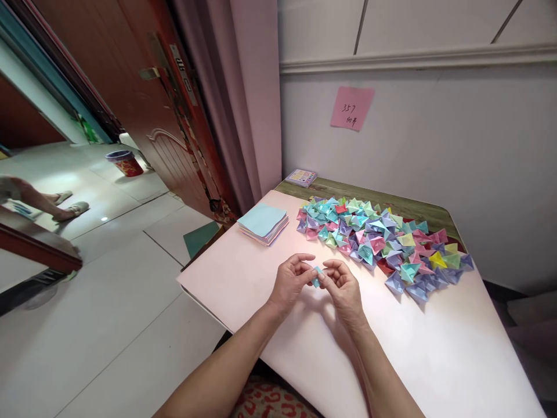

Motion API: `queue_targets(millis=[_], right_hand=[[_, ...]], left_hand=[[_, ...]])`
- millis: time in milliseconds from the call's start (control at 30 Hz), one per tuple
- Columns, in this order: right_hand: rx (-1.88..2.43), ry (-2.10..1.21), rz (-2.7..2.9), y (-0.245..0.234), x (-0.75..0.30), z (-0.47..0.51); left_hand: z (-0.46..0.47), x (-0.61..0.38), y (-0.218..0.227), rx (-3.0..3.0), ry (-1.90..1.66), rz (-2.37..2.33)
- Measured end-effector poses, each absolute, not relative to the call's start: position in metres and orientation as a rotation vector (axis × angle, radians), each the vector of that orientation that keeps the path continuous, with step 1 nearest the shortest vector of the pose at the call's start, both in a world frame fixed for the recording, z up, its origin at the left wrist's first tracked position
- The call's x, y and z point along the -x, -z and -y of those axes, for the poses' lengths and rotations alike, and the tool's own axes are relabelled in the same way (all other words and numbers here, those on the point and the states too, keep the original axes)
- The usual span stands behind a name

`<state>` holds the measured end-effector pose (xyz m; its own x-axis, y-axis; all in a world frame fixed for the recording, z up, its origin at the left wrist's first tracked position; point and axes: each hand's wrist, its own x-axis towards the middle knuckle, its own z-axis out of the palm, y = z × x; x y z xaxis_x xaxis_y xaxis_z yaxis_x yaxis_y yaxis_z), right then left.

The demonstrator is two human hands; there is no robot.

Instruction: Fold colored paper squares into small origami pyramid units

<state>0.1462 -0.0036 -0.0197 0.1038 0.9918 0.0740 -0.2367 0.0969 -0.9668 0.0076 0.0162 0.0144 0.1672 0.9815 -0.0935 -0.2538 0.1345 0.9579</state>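
A blue paper (317, 281) is pinched by thumbs and fingers of the left hand (290, 281) and right hand (346, 291) above a table (235, 273), near heaped folded shapes (378, 242).

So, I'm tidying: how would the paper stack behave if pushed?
The paper stack would probably splay, since its layered edges look uneven and no band shows. It seems unlikely to tip, lying low and flat on the table.

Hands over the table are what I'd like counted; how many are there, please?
2: the left hand and the right hand, side by side, pinching a small light-blue paper piece between them. Neither is hidden.
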Motion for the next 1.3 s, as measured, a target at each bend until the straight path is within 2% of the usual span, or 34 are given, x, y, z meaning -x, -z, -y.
queue_targets(millis=[233, 433, 667, 933, 1100, 1300], right_hand=[[1.021, -1.200, 0.978, 0.023, -0.151, 0.001], [1.108, -1.313, 1.032, 0.022, -0.152, 0.002], [1.098, -1.216, 1.162, 0.024, -0.157, 0.002], [1.113, -1.218, 1.184, 0.022, -0.152, 0.002], [1.035, -1.315, 1.205, 0.025, -0.154, 0.001], [1.079, -1.112, 1.350, 0.024, -0.156, 0.001]], left_hand=[[-0.019, -0.002, -0.013, -1.043, -0.919, -1.032], [-0.021, -0.002, -0.010, -1.107, -0.978, -1.050], [-0.021, -0.001, -0.013, -1.098, -0.884, -0.992], [-0.023, -0.005, -0.009, -1.043, -1.080, -1.029], [-0.022, -0.007, -0.003, -0.908, -1.067, -1.055], [-0.019, -0.004, -0.009, -0.772, -0.955, -1.066]])
